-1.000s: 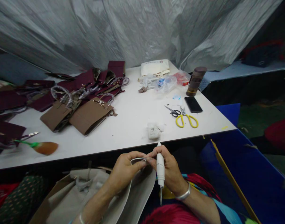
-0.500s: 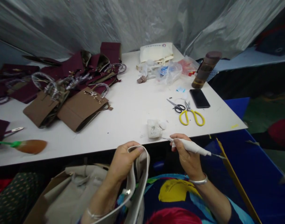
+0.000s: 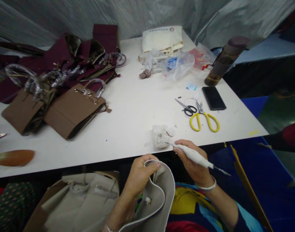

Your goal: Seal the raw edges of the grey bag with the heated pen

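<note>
My left hand (image 3: 139, 175) is closed on the curled edge of a pale grey leather piece (image 3: 159, 196) held over my lap. My right hand (image 3: 192, 161) grips a white-wrapped awl-like tool (image 3: 193, 155), its thin metal tip touching a small white lump (image 3: 160, 136) near the table's front edge. A second metal point sticks out of the tool's rear end. A small metal stud shows on the grey leather.
A white table (image 3: 133, 112) carries brown (image 3: 72, 111) and maroon bag panels (image 3: 62, 54) at left, yellow-handled scissors (image 3: 204, 117), small black scissors (image 3: 187, 108), a black phone (image 3: 214, 97), a brown bottle (image 3: 224, 61), plastic bags (image 3: 178, 62). More grey bag parts (image 3: 77, 199) lie in a box at lower left.
My right hand swung the tool from upright against the leather out to the white lump on the table. My left hand turned the leather edge, which now curls open.
</note>
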A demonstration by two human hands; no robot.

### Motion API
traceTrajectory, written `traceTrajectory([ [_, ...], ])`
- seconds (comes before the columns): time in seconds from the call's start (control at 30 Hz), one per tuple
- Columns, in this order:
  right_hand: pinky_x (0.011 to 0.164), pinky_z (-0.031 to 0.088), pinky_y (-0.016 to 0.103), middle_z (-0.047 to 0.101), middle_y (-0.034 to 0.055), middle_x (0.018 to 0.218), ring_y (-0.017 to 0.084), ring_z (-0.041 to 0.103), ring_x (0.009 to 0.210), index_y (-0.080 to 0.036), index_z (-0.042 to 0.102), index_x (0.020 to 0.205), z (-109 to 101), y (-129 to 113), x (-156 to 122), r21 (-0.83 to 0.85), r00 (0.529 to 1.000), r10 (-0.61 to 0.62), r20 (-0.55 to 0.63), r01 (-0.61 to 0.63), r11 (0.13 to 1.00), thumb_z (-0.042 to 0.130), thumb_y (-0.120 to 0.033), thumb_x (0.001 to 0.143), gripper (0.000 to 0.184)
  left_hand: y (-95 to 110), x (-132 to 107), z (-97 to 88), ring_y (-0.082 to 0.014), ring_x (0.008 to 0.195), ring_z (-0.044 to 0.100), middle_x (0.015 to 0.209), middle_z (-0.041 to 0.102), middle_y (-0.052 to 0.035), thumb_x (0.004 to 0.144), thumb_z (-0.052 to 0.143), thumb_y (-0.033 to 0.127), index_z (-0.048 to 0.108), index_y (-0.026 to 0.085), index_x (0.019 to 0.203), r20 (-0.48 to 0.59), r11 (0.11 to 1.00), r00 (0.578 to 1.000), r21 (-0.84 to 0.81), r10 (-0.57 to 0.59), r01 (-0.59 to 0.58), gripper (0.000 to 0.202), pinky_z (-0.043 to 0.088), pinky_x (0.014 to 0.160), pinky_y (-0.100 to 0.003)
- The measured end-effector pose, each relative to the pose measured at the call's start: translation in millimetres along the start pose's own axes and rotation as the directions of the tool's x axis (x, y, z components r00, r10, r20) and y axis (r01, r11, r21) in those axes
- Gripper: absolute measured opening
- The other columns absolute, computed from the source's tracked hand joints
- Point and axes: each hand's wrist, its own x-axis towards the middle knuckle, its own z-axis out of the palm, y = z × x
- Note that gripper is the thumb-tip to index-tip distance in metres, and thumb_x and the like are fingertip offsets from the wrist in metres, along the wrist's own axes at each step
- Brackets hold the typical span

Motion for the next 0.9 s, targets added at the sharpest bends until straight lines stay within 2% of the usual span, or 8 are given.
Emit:
traceTrajectory([
  [0.2, 0.080, 0.062, 0.034, 0.079, 0.0051, 0.094, 0.021, 0.075, 0.082, -0.023, 0.071, 0.107, 2.5, -5.1, 4.9, -0.044, 0.995, -0.096, 0.006, 0.096, 0.994, 0.071, -0.033, 0.098, 0.013, 2.3, 6.2, 5.0, -0.0150, 0.063, 0.054, 0.063, 0.064, 0.0002, 0.071, 0.079, 0.034, 0.073, 0.015, 0.075, 0.038, 0.998, 0.999, 0.058, -0.002, 0.000, 0.020, 0.042, 0.066, -0.026],
  [0.33, 0.080, 0.061, 0.034, 0.079, 0.0059, 0.097, 0.021, 0.075, 0.084, -0.023, 0.070, 0.109, 5.0, -4.1, 7.2, -0.084, 0.987, -0.158, 0.034, 0.160, 0.984, 0.070, -0.030, 0.099, 0.012, 7.7, 2.8, 1.0, -0.0169, 0.069, 0.058, 0.071, 0.068, -0.0019, 0.075, 0.077, 0.034, 0.074, 0.015, 0.081, 0.095, 0.990, 0.995, 0.142, 0.013, -0.026, 0.020, 0.044, 0.071, -0.028],
  [0.43, 0.082, 0.060, 0.034, 0.079, 0.0074, 0.099, 0.021, 0.076, 0.087, -0.022, 0.069, 0.112, 6.8, -2.2, 8.9, -0.150, 0.963, -0.261, 0.067, 0.268, 0.952, 0.070, -0.026, 0.099, 0.013, 9.2, -0.3, -2.0, -0.0177, 0.071, 0.058, 0.076, 0.069, -0.0029, 0.076, 0.074, 0.033, 0.074, 0.015, 0.084, 0.161, 0.979, 0.987, 0.201, -0.004, -0.028, 0.020, 0.044, 0.071, -0.028],
  [0.57, 0.078, 0.059, 0.034, 0.079, 0.0078, 0.096, 0.021, 0.075, 0.083, -0.020, 0.068, 0.112, 8.3, -4.4, 12.4, -0.215, 0.929, -0.355, 0.105, 0.370, 0.904, 0.068, -0.026, 0.101, 0.012, 10.0, -2.2, -2.7, -0.0167, 0.070, 0.056, 0.074, 0.067, -0.0013, 0.076, 0.070, 0.029, 0.073, 0.015, 0.085, 0.161, 0.970, 0.987, 0.238, 0.000, -0.038, 0.016, 0.043, 0.069, -0.028],
  [0.73, 0.079, 0.058, 0.032, 0.078, 0.0077, 0.095, 0.020, 0.074, 0.084, -0.018, 0.067, 0.109, 9.7, -8.2, 19.4, -0.221, 0.925, -0.367, 0.100, 0.380, 0.898, 0.067, -0.029, 0.102, 0.013, 6.9, -1.9, -3.1, -0.0158, 0.068, 0.055, 0.072, 0.066, -0.0007, 0.074, 0.072, 0.030, 0.073, 0.015, 0.083, 0.138, 0.980, 0.990, 0.196, -0.002, -0.025, 0.017, 0.042, 0.068, -0.027],
  [0.83, 0.083, 0.058, 0.033, 0.078, 0.0082, 0.099, 0.021, 0.074, 0.088, -0.018, 0.067, 0.110, 9.0, -8.2, 22.2, -0.212, 0.917, -0.373, 0.141, 0.396, 0.893, 0.069, -0.028, 0.100, 0.013, 4.4, -1.4, -3.4, -0.0162, 0.068, 0.057, 0.072, 0.068, -0.0017, 0.073, 0.075, 0.032, 0.074, 0.014, 0.083, 0.133, 0.988, 0.991, 0.157, -0.010, -0.011, 0.021, 0.043, 0.069, -0.028],
  [0.9, 0.084, 0.057, 0.033, 0.078, 0.0077, 0.100, 0.021, 0.074, 0.090, -0.019, 0.068, 0.109, 6.4, -8.3, 20.6, -0.185, 0.927, -0.352, 0.129, 0.372, 0.910, 0.071, -0.028, 0.100, 0.013, 4.5, -1.7, -2.6, -0.0169, 0.069, 0.058, 0.073, 0.070, -0.0027, 0.072, 0.075, 0.033, 0.075, 0.014, 0.083, 0.125, 0.988, 0.992, 0.155, -0.007, -0.012, 0.022, 0.044, 0.070, -0.028],
])
